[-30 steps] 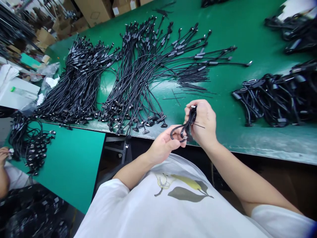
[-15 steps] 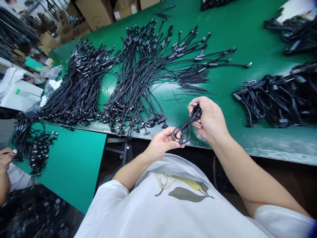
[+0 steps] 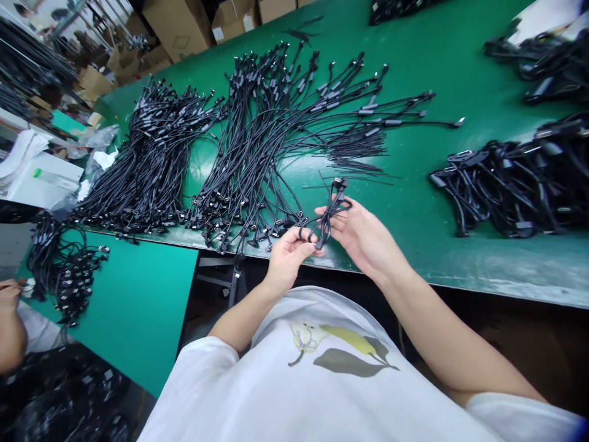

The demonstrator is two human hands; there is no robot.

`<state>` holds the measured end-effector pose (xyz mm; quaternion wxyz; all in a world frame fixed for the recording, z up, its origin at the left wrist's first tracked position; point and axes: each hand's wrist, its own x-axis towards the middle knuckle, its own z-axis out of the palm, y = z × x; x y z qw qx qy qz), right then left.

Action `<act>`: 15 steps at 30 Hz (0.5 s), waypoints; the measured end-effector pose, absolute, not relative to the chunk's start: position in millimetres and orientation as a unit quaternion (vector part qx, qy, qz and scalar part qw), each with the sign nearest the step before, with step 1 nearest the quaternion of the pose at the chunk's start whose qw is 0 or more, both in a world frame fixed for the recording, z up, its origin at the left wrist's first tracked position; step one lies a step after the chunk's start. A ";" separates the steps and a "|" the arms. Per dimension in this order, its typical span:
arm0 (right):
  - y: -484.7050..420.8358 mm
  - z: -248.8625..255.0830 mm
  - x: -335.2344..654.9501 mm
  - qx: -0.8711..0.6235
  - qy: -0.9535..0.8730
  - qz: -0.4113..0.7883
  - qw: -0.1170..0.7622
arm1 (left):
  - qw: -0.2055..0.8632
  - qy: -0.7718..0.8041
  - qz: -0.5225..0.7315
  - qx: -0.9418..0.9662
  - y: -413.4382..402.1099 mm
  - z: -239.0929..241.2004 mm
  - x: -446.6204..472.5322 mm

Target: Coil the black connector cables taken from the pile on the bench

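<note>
A black cable (image 3: pixel 326 222), wound into a narrow looped bundle and wrapped round its middle, is held up above the table's front edge. My left hand (image 3: pixel 288 255) pinches its lower loops between thumb and fingers. A plug end stands up at the top of the bundle. My right hand (image 3: pixel 365 242) is beside it with fingers stretched and apart, the fingertips reaching behind the bundle's middle and seeming to touch it. Left of the hands, a spread of loose black cables (image 3: pixel 257 141) covers the green table (image 3: pixel 437 245). Thin black ties (image 3: pixel 356 146) lie beyond the bundle.
Another cable pile (image 3: pixel 147 147) lies farther left. Bundled cables (image 3: pixel 510 184) are lined up at the right, with more behind. A lower green table (image 3: pixel 138 307) at the left bears cables (image 3: pixel 73 270), near another person's hand (image 3: pixel 10 294). Cardboard boxes (image 3: pixel 177 27) stand at the back.
Both hands have moved left with the cable bundle, which now stands more upright. My right hand's fingers have loosened from a closed grip and stretched out behind the bundle.
</note>
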<state>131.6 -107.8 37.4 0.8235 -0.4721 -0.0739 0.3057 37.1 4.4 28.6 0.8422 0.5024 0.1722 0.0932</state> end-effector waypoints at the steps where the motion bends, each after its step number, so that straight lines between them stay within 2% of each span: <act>1: -108.4 35.9 128.5 -0.476 -0.065 0.299 0.824 | 0.840 0.165 0.090 0.509 3.9 23.6 37.4; 3: -108.7 34.7 124.8 -0.515 -0.076 0.280 0.806 | 0.840 0.141 0.046 0.522 5.7 15.7 37.6; 6: -106.3 34.1 120.2 -0.639 -0.170 0.215 0.718 | 0.833 0.122 0.015 0.540 13.6 14.2 38.8; 9: -98.9 30.1 110.4 -0.709 -0.260 0.158 0.636 | 0.807 0.124 0.086 0.570 16.5 23.2 43.5; 15: -88.6 16.8 90.2 -0.730 -0.311 0.098 0.601 | 0.808 0.138 0.193 0.539 8.6 36.4 56.2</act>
